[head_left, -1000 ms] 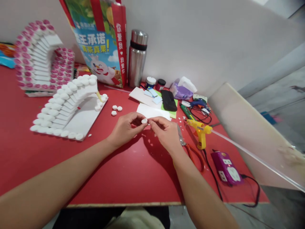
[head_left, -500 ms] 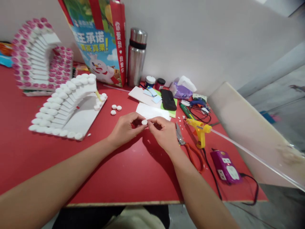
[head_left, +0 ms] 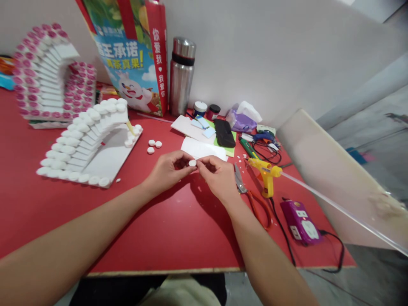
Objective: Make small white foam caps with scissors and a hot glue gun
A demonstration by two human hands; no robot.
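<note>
A small white disc is pinched between the fingertips of my left hand and my right hand, above the red table. Both hands are closed on it from either side. Three loose white discs lie to the left of my left hand. Further left stands a white curved stair-like model edged with rows of white discs, on a white base board. Just beyond my fingers lies a white sheet.
Right of my right hand are orange-handled scissors, a yellow glue gun with a long clear stick, and a purple power socket. Behind stand a steel flask, a printed bag and a pink-and-white model.
The whole view has shifted very slightly. Both hands stay closed on the white disc in nearly the same pose.
</note>
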